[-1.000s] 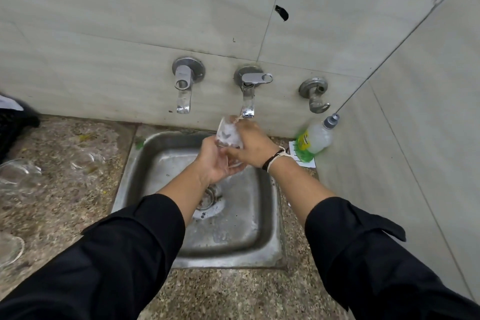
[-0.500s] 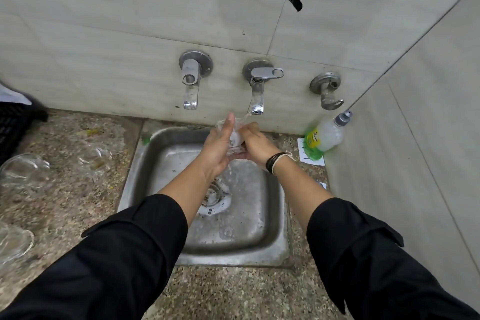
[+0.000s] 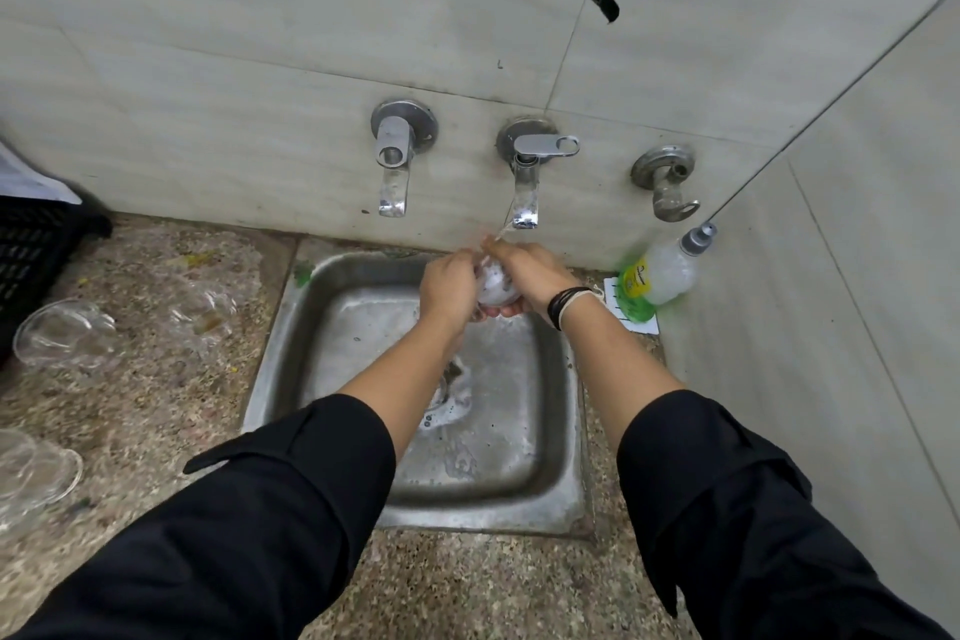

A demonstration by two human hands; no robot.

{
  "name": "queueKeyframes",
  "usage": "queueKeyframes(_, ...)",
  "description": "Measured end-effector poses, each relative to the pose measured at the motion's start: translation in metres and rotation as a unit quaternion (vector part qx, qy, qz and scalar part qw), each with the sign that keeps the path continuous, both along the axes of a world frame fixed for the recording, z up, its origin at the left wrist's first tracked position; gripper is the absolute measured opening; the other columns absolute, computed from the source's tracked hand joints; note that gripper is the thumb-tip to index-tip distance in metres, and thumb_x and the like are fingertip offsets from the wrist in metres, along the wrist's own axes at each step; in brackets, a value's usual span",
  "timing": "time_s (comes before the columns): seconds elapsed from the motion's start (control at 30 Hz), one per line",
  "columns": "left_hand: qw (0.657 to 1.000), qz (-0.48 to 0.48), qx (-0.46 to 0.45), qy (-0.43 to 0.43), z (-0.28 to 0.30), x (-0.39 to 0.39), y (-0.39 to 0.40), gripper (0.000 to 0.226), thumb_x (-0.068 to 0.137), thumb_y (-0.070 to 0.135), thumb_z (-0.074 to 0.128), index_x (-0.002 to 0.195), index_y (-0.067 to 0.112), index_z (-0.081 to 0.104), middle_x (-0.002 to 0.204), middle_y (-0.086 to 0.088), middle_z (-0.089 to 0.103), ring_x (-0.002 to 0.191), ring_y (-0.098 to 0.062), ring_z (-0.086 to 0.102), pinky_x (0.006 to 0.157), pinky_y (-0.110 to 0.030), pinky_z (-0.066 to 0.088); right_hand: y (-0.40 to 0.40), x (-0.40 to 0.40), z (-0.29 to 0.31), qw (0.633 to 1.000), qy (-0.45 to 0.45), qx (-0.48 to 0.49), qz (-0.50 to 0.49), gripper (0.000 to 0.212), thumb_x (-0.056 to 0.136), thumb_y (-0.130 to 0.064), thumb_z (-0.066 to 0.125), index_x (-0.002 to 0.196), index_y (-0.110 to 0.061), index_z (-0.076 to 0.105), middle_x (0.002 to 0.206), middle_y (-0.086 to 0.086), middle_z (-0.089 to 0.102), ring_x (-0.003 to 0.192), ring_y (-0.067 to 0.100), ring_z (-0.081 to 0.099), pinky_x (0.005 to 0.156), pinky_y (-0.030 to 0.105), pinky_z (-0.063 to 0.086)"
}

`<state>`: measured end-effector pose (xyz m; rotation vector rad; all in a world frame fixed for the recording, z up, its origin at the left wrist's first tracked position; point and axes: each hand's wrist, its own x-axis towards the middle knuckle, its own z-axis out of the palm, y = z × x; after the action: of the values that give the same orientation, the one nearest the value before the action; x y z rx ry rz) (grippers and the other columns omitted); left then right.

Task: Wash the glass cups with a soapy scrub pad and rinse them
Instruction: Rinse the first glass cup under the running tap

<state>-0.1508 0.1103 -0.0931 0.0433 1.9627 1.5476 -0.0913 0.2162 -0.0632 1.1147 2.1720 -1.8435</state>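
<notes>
Holding: both hands clasp one small clear glass cup (image 3: pixel 494 283) between them, above the back part of the square stainless-steel sink (image 3: pixel 540 442).
Left hand (image 3: pixel 448 287): its fingers curl round the cup's left side, back of the hand toward the camera.
Right hand (image 3: pixel 527 270): its fingers wrap the cup's right side and underside; black and pale cords circle that wrist.
Cup: tilted, foamy or wet inside, as far as the blur lets one tell; it sits just below the spout of the middle chrome wall tap (image 3: pixel 525 182).
Water: a thin stream (image 3: pixel 501 230) runs from that spout onto the fingertips and cup.
Sink floor: wet, with suds near the drain (image 3: pixel 441 398).
Other taps: a left chrome wall tap (image 3: pixel 394 161) and a right chrome hooked fitting (image 3: pixel 667 182), both on the grey tiled wall (image 3: pixel 260 42).
Soap: a clear plastic bottle with green liquid and a grey cap (image 3: pixel 660 273) leans in the corner right of the sink, on the speckled stone tabletop (image 3: pixel 156 405).
Left of sink: three more clear glass cups lie on the tabletop, one near the sink (image 3: pixel 205 309), one farther left (image 3: pixel 65 335), one at the frame's left edge (image 3: pixel 36 476).
Far left: a black plastic crate (image 3: pixel 31 244).
Sleeves: black (image 3: pixel 234 535), pushed up both forearms.
</notes>
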Motion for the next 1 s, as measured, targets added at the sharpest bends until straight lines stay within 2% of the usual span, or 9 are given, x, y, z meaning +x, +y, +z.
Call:
queueKeyframes(0.17,0.997,0.062,-0.007,0.055,-0.003,0.016,0.002,0.024,0.094,0.038,0.047,0.091,0.018,0.060,0.088,-0.004,0.066,0.078,-0.026,0.065,0.069,-0.042,0.056,-0.014,-0.001,-0.009,0.981,-0.001,-0.055,-0.185,0.044,0.091,-0.052,0.056,0.084,-0.011,0.068,0.075,0.010,0.067,0.064,0.027,0.068,0.056,0.036,0.058)
queueKeyframes(0.3,0.998,-0.013,-0.030,-0.047,0.010,-0.004,0.008,0.019,0.091,0.018,0.035,0.084,0.013,0.053,0.071,-0.003,0.043,0.054,-0.018,0.040,0.041,-0.023,0.033,-0.020,0.008,-0.028,0.954,0.069,0.271,-0.110,0.057,0.095,-0.057,0.035,0.078,-0.007,0.058,0.081,0.015,0.066,0.073,0.029,0.065,0.068,0.042,0.055)
queueKeyframes(0.43,0.975,-0.025,0.009,-0.221,0.023,-0.014,0.009,0.016,0.091,0.015,0.032,0.077,0.022,0.035,0.065,0.002,0.027,0.045,-0.009,0.016,0.041,-0.017,0.015,-0.013,0.011,-0.043,0.890,0.207,0.398,-0.086,0.047,0.099,-0.043,0.035,0.095,-0.002,0.058,0.093,0.014,0.055,0.084,0.017,0.046,0.077,0.030,0.036)
queueKeyframes(0.5,0.975,-0.027,0.024,-0.218,0.027,-0.015,0.011,0.014,0.094,0.022,0.038,0.080,0.020,0.041,0.065,0.001,0.030,0.042,-0.009,0.017,0.039,-0.016,0.015,-0.014,0.011,-0.045,0.913,0.196,0.340,-0.114,0.047,0.099,-0.045,0.033,0.096,-0.006,0.059,0.092,0.011,0.058,0.085,0.022,0.052,0.076,0.032,0.040)
queueKeyframes(0.57,0.989,-0.033,0.035,-0.139,0.026,-0.012,0.014,0.027,0.094,0.040,0.051,0.091,0.013,0.056,0.068,-0.004,0.049,0.040,-0.014,0.036,0.036,-0.019,0.023,-0.023,0.007,-0.035,0.958,0.152,0.112,-0.217,0.051,0.097,-0.053,0.034,0.091,-0.011,0.062,0.080,0.010,0.063,0.074,0.027,0.059,0.066,0.034,0.045)
queueKeyframes(0.63,0.999,-0.035,0.019,-0.006,0.019,-0.006,0.014,0.044,0.086,0.055,0.064,0.100,0.013,0.060,0.087,-0.007,0.069,0.059,-0.022,0.062,0.042,-0.029,0.044,-0.025,0.004,-0.031,0.926,0.144,-0.183,-0.297,0.049,0.098,-0.050,0.041,0.086,-0.010,0.067,0.074,0.012,0.066,0.064,0.024,0.060,0.059,0.032,0.045)
queueKeyframes(0.7,0.989,-0.046,-0.013,0.138,0.009,0.003,0.010,0.046,0.080,0.056,0.076,0.098,0.019,0.058,0.092,-0.001,0.071,0.078,-0.020,0.069,0.062,-0.033,0.055,-0.026,0.005,-0.037,0.880,0.170,-0.319,-0.307,0.044,0.096,-0.047,0.049,0.103,-0.008,0.069,0.097,0.017,0.068,0.076,0.024,0.066,0.065,0.033,0.051)
queueKeyframes(0.83,0.978,-0.046,0.007,0.204,-0.001,0.009,0.007,0.057,0.070,0.059,0.086,0.104,0.021,0.060,0.096,0.004,0.073,0.085,-0.015,0.071,0.075,-0.035,0.060,-0.029,0.011,-0.042,0.836,0.208,-0.396,-0.318,0.047,0.099,-0.046,0.046,0.117,-0.007,0.067,0.107,0.014,0.073,0.089,0.026,0.073,0.070,0.033,0.059)
queueKeyframes(1.0,0.988,-0.028,0.071,0.134,0.004,0.012,0.007,0.057,0.070,0.064,0.084,0.104,0.024,0.063,0.096,0.006,0.074,0.086,-0.012,0.073,0.080,-0.038,0.062,-0.031,0.010,-0.034,0.830,0.243,-0.402,-0.303,0.044,0.102,-0.042,0.041,0.106,-0.008,0.069,0.105,0.013,0.072,0.085,0.022,0.073,0.059,0.028,0.058)
